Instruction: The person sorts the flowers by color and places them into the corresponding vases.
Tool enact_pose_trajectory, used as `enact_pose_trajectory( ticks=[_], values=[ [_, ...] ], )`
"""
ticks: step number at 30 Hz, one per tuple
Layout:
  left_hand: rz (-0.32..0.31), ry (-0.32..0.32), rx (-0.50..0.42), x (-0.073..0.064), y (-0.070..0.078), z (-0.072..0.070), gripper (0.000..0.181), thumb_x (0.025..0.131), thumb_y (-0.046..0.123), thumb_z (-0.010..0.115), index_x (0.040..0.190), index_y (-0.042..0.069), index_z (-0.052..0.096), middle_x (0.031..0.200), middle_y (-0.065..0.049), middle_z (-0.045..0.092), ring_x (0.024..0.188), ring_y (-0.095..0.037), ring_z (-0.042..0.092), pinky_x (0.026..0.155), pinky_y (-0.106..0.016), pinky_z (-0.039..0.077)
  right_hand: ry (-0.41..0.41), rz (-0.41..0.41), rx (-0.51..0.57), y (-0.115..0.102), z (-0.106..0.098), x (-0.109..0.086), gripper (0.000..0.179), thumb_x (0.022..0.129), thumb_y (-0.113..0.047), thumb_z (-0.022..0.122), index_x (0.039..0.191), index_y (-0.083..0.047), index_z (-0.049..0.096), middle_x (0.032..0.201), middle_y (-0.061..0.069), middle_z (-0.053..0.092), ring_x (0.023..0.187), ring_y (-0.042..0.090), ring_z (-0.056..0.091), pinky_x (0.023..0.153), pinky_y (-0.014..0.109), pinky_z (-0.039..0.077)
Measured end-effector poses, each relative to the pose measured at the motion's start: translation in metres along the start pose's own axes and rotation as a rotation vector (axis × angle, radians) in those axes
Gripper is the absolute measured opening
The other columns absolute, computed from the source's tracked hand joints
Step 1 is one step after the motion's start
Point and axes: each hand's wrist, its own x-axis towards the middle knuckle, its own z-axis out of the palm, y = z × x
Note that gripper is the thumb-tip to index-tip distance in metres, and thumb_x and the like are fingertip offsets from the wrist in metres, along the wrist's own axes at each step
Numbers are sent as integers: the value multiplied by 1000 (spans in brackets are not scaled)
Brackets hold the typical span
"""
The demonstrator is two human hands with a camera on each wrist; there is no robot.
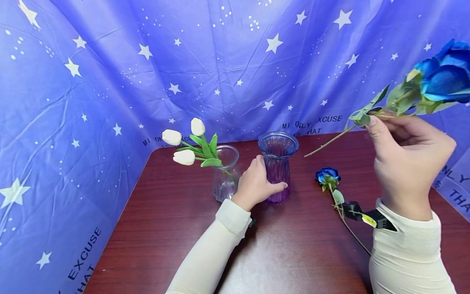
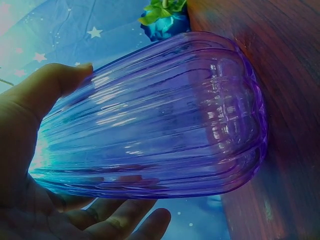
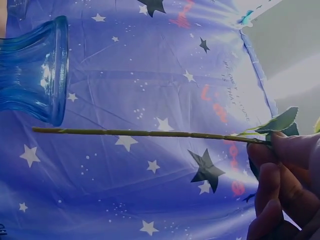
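Note:
My left hand (image 1: 257, 183) grips a ribbed glass vase (image 1: 277, 175), blue at the rim and purple lower down. In the left wrist view the thumb lies along one side of the vase (image 2: 160, 125) and the fingers reach round the other. My right hand (image 1: 411, 159), raised at the right, pinches the stem of a blue rose (image 1: 446, 73) between thumb and fingers. The rose's bare stem (image 3: 150, 133) points left toward the vase, its tip just apart from the blue rim (image 3: 61, 70) in the right wrist view.
Left of the purple vase stands a clear glass vase (image 1: 224, 183) with white tulips (image 1: 183, 157) leaning left. A second blue rose (image 1: 328, 177) lies on the dark red wooden table (image 1: 293, 253), its stem running toward the right forearm. A blue star-patterned cloth (image 1: 220, 61) hangs behind.

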Motion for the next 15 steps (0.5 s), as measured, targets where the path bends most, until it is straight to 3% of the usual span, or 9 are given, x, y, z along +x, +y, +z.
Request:
enact_pose_trajectory(
  ticks=[6,15],
  values=[
    [0,4,-6,0,-1,0,95,74,61,85,139,6,45,122,-8,61,105,-29,69,88,-45,59,69,-17,67,0,3,2,21,76,12,80,87,26,69,73,12,76,62,14,72,65,19,57],
    [-1,0,-13,0,0,0,93,74,62,84,138,7,46,121,-6,61,106,-26,68,88,-44,59,107,-40,172,-3,7,1,20,73,17,78,87,28,67,73,17,75,62,18,72,66,22,58]
  ],
)
